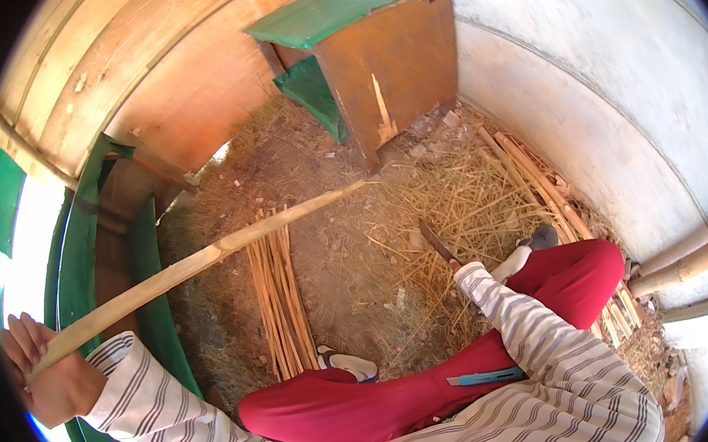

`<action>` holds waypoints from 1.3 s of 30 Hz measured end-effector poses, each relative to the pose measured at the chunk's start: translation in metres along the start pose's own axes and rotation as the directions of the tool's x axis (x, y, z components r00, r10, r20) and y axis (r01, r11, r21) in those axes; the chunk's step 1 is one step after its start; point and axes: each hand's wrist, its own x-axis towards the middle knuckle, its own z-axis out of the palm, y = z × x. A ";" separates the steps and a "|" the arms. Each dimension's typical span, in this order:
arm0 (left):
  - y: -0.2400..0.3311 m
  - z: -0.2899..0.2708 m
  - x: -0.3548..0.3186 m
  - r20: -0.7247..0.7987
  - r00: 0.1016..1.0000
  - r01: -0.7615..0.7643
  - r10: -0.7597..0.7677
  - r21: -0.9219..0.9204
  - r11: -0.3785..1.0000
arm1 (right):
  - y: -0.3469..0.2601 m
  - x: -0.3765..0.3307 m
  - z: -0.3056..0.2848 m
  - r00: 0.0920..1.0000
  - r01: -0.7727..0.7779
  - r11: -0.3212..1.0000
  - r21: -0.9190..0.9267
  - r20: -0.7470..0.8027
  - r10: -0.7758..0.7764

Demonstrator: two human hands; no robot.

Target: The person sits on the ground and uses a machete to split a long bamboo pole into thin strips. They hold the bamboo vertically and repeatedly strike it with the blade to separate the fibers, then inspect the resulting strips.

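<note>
A long, pale split bamboo strip [175, 272] slants across the view from the left up to the middle. At the far left my left hand [63, 381] is wrapped round its near end. My right hand [455, 266] is mostly covered by its striped sleeve. From it sticks out a knife [435, 241], its dark blade pointing away over loose straw-like shavings [452, 201]. Knife and strip are apart. A teal box cutter [487, 377] lies across my lap on the red cloth.
Thin split sticks [277, 302] lie in a bundle on the dirt floor by my left shoe [349, 364]. Longer bamboo pieces [542, 177] rest along the pale right wall. A brown wooden cabinet [396, 68] with a green cover stands at the back. Green-clad furniture [75, 268] is at the left.
</note>
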 end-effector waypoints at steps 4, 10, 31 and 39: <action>-0.025 -0.029 -0.038 0.041 0.998 0.063 -0.057 -0.192 0.979 | -0.004 -0.025 -0.029 0.960 0.278 0.875 0.395 -0.129 -0.247; -0.066 -0.072 -0.118 0.166 0.971 0.235 -0.171 -0.539 0.809 | -0.091 -0.161 -0.127 0.804 0.049 0.453 0.890 0.234 -0.547; -0.150 -0.167 -0.336 -0.198 0.317 0.792 -0.927 0.593 0.145 | -0.149 -0.196 -0.222 0.589 0.806 0.469 0.361 -0.570 -0.573; -0.082 0.027 -0.194 0.470 0.677 0.320 -0.566 0.505 0.802 | -0.156 -0.217 -0.207 0.380 0.921 0.372 0.118 -0.483 -0.789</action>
